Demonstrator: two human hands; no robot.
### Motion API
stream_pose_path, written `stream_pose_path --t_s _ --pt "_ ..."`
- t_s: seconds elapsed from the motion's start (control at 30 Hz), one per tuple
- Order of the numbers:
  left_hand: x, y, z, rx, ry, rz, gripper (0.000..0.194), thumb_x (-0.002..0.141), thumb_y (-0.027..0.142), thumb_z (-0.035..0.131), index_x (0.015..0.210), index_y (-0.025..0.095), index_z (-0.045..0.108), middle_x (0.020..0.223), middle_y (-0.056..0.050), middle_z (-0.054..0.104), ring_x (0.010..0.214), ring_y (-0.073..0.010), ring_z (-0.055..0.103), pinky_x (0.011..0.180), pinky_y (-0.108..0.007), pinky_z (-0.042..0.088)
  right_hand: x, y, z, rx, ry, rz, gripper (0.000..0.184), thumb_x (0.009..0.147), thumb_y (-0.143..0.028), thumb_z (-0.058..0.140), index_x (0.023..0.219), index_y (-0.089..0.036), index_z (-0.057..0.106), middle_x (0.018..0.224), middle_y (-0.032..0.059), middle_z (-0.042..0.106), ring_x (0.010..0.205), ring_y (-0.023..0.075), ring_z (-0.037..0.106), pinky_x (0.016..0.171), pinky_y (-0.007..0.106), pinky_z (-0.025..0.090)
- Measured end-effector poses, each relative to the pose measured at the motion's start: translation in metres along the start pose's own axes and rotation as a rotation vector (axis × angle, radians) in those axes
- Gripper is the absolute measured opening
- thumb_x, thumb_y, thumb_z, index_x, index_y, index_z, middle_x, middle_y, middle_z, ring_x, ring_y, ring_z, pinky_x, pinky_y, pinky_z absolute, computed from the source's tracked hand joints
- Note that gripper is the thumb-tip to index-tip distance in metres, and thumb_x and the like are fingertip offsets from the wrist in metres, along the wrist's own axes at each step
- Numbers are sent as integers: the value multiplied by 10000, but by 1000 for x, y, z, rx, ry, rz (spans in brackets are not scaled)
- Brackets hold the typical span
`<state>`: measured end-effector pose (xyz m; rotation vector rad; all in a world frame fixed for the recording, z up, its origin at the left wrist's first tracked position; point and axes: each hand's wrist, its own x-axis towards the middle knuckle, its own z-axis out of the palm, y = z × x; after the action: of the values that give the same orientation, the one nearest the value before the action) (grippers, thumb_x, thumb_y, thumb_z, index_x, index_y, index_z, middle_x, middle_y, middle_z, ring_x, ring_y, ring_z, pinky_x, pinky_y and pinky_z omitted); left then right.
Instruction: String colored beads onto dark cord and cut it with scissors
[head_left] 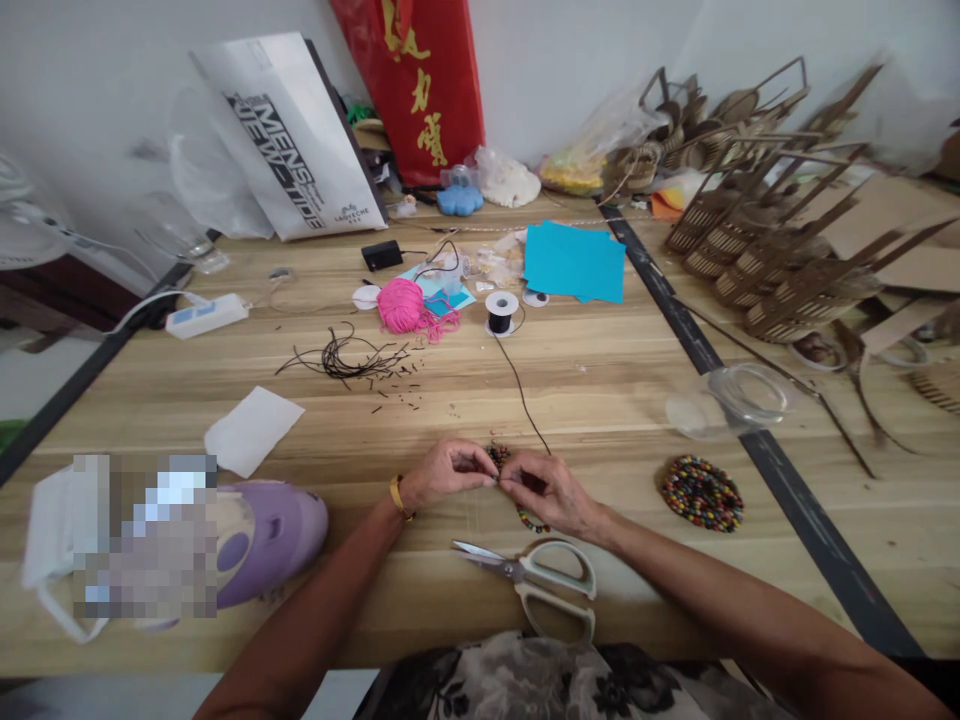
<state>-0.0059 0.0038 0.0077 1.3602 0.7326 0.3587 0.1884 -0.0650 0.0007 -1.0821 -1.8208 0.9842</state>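
Note:
My left hand [448, 470] and my right hand [553, 492] meet at the fingertips above the table, both closed in a pinch. A thin black cord [517, 378] runs from a white spool [501, 313] down to my right hand, where it passes out of sight. What lies between the left fingertips is too small to make out. Under and behind the hands shows a strand of multicoloured beads [534, 521], partly hidden. Pale fine threads hang by the left fingers. Scissors with light handles [555, 578] lie open just below the hands.
A coiled bead strand [702, 493] lies at right, near a clear plastic loop [750, 398]. A purple device [274, 540] and white paper [255, 430] are at left. Behind are cut black cords [341, 355], pink yarn [401, 305], blue sheets [574, 262] and woven baskets [780, 290].

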Motion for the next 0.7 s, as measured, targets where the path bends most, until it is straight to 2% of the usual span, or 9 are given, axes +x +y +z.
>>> stream_pose_path --t_s 0.4,0.7 --pt "1 -2 1 -5 -6 -5 228 654 282 767 759 100 677 746 -47 682 682 -115 606 697 -233 465 0 0 1 15 7 15 214 887 -315 548 773 -144 606 640 7 536 551 103 463 521 209 369" --pt "-1 -2 2 -18 10 -13 256 642 274 781 754 96 636 736 -39 663 674 -105 596 696 -235 460 -4 8 5 90 14 91 279 863 -423 590 820 -147 590 658 2 566 542 90 478 502 194 378"
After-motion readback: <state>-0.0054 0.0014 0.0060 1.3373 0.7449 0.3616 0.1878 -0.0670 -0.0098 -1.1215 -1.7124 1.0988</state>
